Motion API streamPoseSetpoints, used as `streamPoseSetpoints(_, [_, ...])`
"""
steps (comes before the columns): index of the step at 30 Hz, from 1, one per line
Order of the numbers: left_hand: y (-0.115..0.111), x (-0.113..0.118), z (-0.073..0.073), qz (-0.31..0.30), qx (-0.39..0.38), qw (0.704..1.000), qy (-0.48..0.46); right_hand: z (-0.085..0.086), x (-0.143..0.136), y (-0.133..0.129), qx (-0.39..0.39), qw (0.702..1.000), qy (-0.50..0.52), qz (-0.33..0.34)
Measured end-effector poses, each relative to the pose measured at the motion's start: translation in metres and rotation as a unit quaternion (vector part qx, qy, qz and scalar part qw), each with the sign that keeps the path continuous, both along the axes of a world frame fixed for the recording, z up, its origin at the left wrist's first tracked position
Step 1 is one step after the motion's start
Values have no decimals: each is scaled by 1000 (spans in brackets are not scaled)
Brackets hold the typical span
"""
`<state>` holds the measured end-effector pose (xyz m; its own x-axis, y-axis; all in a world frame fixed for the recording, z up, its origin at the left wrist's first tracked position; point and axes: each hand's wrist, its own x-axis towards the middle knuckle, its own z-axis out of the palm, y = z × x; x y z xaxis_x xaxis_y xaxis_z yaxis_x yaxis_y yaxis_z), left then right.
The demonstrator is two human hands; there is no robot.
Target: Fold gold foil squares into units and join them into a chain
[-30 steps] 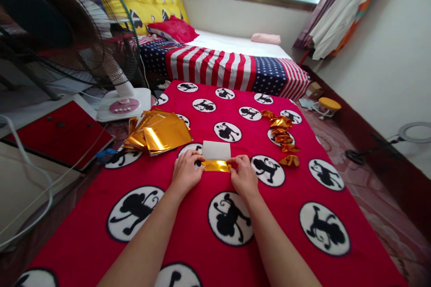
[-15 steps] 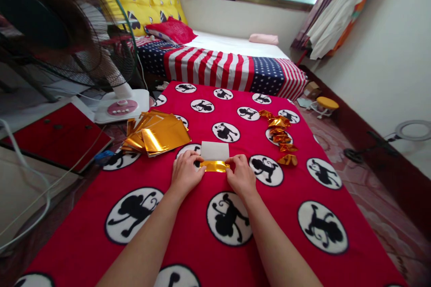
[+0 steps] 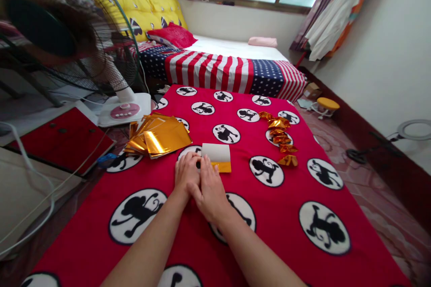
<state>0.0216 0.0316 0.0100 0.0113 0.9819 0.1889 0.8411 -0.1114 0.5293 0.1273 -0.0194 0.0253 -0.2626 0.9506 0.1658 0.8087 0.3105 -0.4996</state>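
A sheet of gold foil paper (image 3: 216,151) lies on the red cloth with its pale side up, its near edge folded over into a gold strip. My left hand (image 3: 186,172) is at the strip's left end, fingers curled and closed on the sheet's edge; its fingertips are partly hidden. Across the strip's left part lies my right hand (image 3: 210,184), fingers stretched out flat and touching my left hand. The right end of the strip shows beyond the fingers. To the left is a fanned stack of gold foil sheets (image 3: 166,136). Several folded gold foil pieces (image 3: 280,136) lie at the right.
The red cloth (image 3: 269,242) with monkey prints covers the table. A fan (image 3: 124,110) with blurred blades stands at the left. Behind the table is a bed (image 3: 232,71) with a striped, starred cover. A yellow stool (image 3: 327,104) stands on the floor at the right.
My right hand has left the strip's right end, moved left and flattened over the strip beside my left hand. My left hand stays at the left end. The view has shifted slightly.
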Motion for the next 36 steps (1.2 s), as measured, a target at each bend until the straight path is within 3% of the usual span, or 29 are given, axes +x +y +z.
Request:
streamPoseSetpoints(3, [0, 0, 0, -1, 10, 1000, 0, -8, 1, -4, -28, 1000, -13, -4])
streamPoseSetpoints(12, [3, -2, -1, -5, 14, 1000, -13, -11, 58, -8, -30, 990, -129, -56])
streamPoseSetpoints(19, [4, -8, 1, 7, 3, 1000, 8, -15, 72, -8, -30, 983, -155, -90])
streamPoseSetpoints(22, [2, -12, 4, 29, 37, 999, 21, -16, 71, -9, -26, 982, -159, -96])
streamPoseSetpoints(24, [-2, -12, 7, 40, 100, 994, 0, -16, 69, -9, -25, 982, -159, -100])
streamPoseSetpoints(26, [-9, -5, 13, -1, 166, 985, -49, -18, 69, -10, -22, 982, -162, -99])
streamPoseSetpoints(28, [-17, 7, 17, -156, 166, 969, -91, -19, 68, -10, -16, 980, -171, -100])
streamPoseSetpoints(30, [-23, 21, 18, -333, 97, 934, -82, -20, 68, -10, -17, 978, -186, -96])
streamPoseSetpoints(31, [-25, 27, 16, -385, 67, 918, -66, -20, 68, -10, -21, 976, -195, -94])
streamPoseSetpoints(33, [-26, 35, 10, -407, 28, 913, -30, -21, 69, -9, -29, 973, -211, -90])
streamPoseSetpoints(36, [-24, 35, -3, -375, 5, 927, 19, -23, 69, -7, -28, 970, -222, -91])
